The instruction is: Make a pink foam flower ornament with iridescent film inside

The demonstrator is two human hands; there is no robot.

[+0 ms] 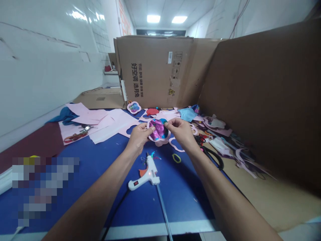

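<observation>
On the blue desk (190, 204), under a white-lit corridor ceiling, both hands work at the middle of the scene. The left hand (138, 137) and the right hand (181, 131) hold a flower-shaped pink foam frame (157, 140) up just above the desk, its scalloped rim around a crinkled, glossy magenta film (158, 130) with a teal patch at the top right. The piece is roughly round, with no clear long axis, and its filmed face tilts up toward the camera. Each grip is pressed together, thumb and fingers pinching the rim from opposite sides.

Just below the hands lies a white hot glue gun (144, 177) on its side, with a red switch (136, 183) on its handle and a black cord (115, 211) trailing off. A thin yellow-green ring (176, 158) sits near the right wrist. Smooth pink foam sheets (105, 122) with cut-out curves spread to the left, and black-handled scissors (213, 157) lie to the right among foam offcuts.

Behind everything stands a corrugated cardboard panel (152, 70), printed vertically in black with 好空调 选月兔, plus a yellow warning triangle (171, 91).
</observation>
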